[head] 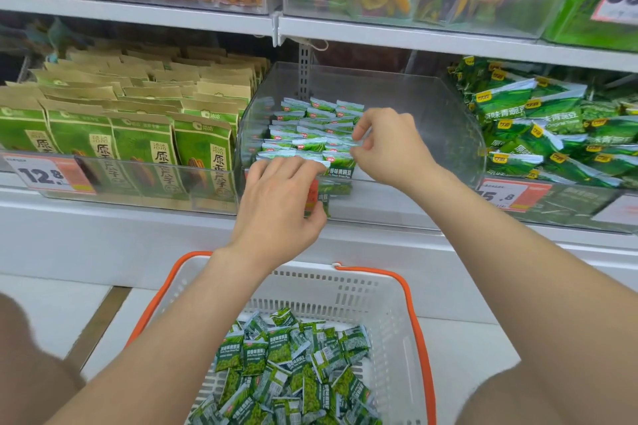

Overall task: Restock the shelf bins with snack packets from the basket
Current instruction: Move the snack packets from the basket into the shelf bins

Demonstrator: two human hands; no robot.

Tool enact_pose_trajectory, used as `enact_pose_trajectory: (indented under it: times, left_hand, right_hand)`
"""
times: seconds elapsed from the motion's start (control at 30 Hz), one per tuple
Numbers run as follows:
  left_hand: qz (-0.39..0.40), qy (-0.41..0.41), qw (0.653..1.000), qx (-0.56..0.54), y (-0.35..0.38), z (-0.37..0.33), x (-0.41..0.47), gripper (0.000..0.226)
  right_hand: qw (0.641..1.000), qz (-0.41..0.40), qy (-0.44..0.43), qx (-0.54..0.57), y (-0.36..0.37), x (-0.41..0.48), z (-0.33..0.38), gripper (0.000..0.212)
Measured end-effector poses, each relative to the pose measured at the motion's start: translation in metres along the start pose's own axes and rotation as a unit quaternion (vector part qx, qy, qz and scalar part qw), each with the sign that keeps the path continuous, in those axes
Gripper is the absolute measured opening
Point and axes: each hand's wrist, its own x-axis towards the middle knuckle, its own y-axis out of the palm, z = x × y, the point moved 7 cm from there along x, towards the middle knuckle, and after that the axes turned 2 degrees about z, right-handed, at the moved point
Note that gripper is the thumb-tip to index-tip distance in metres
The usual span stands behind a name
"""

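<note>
Bare room in right half of clear plastic shelf bin (431, 107), between packet rows and right wall. Left half filled with upright rows of small green-and-white snack packets (307, 129). Capped above by white shelf board (414, 40); perforated grey metal upright (305, 72) at back. Left hand (276, 207) across low clear front wall, fingers on front row; right hand (390, 145) inside, pinching packet tops at rows' right edge. Flanked left by kraft-and-green pouches (138, 134), right by heap of larger green packets (552, 128). Below, open-topped white plastic basket with orange handles (345, 286).
</note>
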Motion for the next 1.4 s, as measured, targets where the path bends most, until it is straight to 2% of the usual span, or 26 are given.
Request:
enact_pose_trajectory:
  times: [0.07, 0.1, 0.17, 0.2, 0.27, 0.3, 0.37, 0.43, 0.47, 0.57, 0.67, 0.7, 0.77, 0.83, 0.87, 0.97, 1.03, 1.1, 1.2, 1.33, 1.4]
  left_hand:
    - [-0.099, -0.011, 0.994, -0.047, -0.015, -0.001, -0.007, 0.034]
    - [-0.155, -0.007, 0.987, -0.033, -0.024, -0.003, -0.013, 0.028]
    - [-0.205, 0.026, 0.978, 0.014, -0.027, -0.009, -0.026, 0.014]
    - [-0.188, 0.052, 0.981, 0.019, -0.018, -0.011, -0.033, 0.01]
    - [-0.093, 0.081, 0.992, -0.007, 0.015, -0.008, -0.05, 0.008]
    - [-0.03, 0.069, 0.997, -0.031, 0.033, -0.005, -0.06, 0.008]
    - [0.14, 0.014, 0.989, -0.044, 0.074, 0.0, -0.086, 0.008]
    - [0.325, -0.012, 0.946, -0.014, 0.116, 0.003, -0.124, 0.031]
    - [0.386, -0.014, 0.922, 0.002, 0.132, 0.004, -0.143, 0.033]
    - [0.514, 0.0, 0.857, 0.025, 0.173, 0.01, -0.195, 0.016]
    - [0.663, -0.027, 0.747, 0.036, 0.205, 0.027, -0.25, 0.018]
    - [0.689, -0.032, 0.723, 0.047, 0.211, 0.034, -0.263, 0.017]
    - [0.716, -0.043, 0.694, 0.064, 0.217, 0.047, -0.282, 0.017]
    - [0.737, -0.063, 0.671, 0.052, 0.221, 0.059, -0.296, 0.043]
    - [0.745, -0.071, 0.662, 0.043, 0.222, 0.063, -0.3, 0.049]
    - [0.748, -0.056, 0.66, 0.043, 0.227, 0.065, -0.304, 0.042]
    - [0.753, -0.053, 0.655, 0.044, 0.229, 0.064, -0.309, 0.049]
    - [0.757, -0.042, 0.65, 0.049, 0.23, 0.061, -0.315, 0.056]
    - [0.763, -0.028, 0.644, 0.053, 0.232, 0.057, -0.323, 0.045]
    - [0.763, -0.04, 0.644, 0.039, 0.233, 0.056, -0.323, 0.037]
    - [0.762, -0.054, 0.644, 0.027, 0.231, 0.057, -0.321, 0.036]
  right_hand:
    - [0.997, -0.051, -0.063, 0.002, -0.012, -0.017, 0.017, 0.017]
    - [0.993, -0.066, -0.098, 0.01, -0.018, -0.03, 0.029, 0.018]
    - [0.983, -0.028, -0.177, 0.029, -0.019, -0.058, 0.055, 0.016]
    - [0.976, 0.032, -0.214, 0.029, -0.011, -0.074, 0.066, 0.013]
    - [0.949, 0.205, -0.236, -0.022, 0.023, -0.103, 0.074, 0.014]
    - [0.93, 0.283, -0.226, -0.066, 0.044, -0.116, 0.069, 0.015]
    - [0.888, 0.382, -0.203, -0.152, 0.085, -0.14, 0.053, 0.019]
    - [0.849, 0.442, -0.201, -0.209, 0.119, -0.164, 0.041, 0.021]
    - [0.829, 0.47, -0.202, -0.226, 0.134, -0.176, 0.036, 0.019]
    - [0.787, 0.523, -0.204, -0.257, 0.162, -0.202, 0.028, 0.009]
    - [0.774, 0.53, -0.218, -0.27, 0.175, -0.211, 0.028, 0.011]
    - [0.774, 0.528, -0.22, -0.271, 0.176, -0.211, 0.029, 0.014]
    - [0.78, 0.517, -0.223, -0.272, 0.176, -0.208, 0.031, 0.019]
    - [0.787, 0.508, -0.225, -0.269, 0.176, -0.202, 0.032, 0.02]
    - [0.789, 0.504, -0.227, -0.267, 0.176, -0.2, 0.033, 0.02]
    - [0.791, 0.501, -0.232, -0.264, 0.178, -0.197, 0.037, 0.022]
    - [0.787, 0.504, -0.234, -0.27, 0.18, -0.196, 0.039, 0.016]
    - [0.787, 0.502, -0.232, -0.272, 0.181, -0.195, 0.04, 0.02]
    - [0.786, 0.507, -0.235, -0.264, 0.182, -0.195, 0.042, 0.036]
    - [0.781, 0.51, -0.231, -0.277, 0.183, -0.197, 0.04, 0.011]
    - [0.776, 0.515, -0.234, -0.277, 0.183, -0.198, 0.04, 0.009]
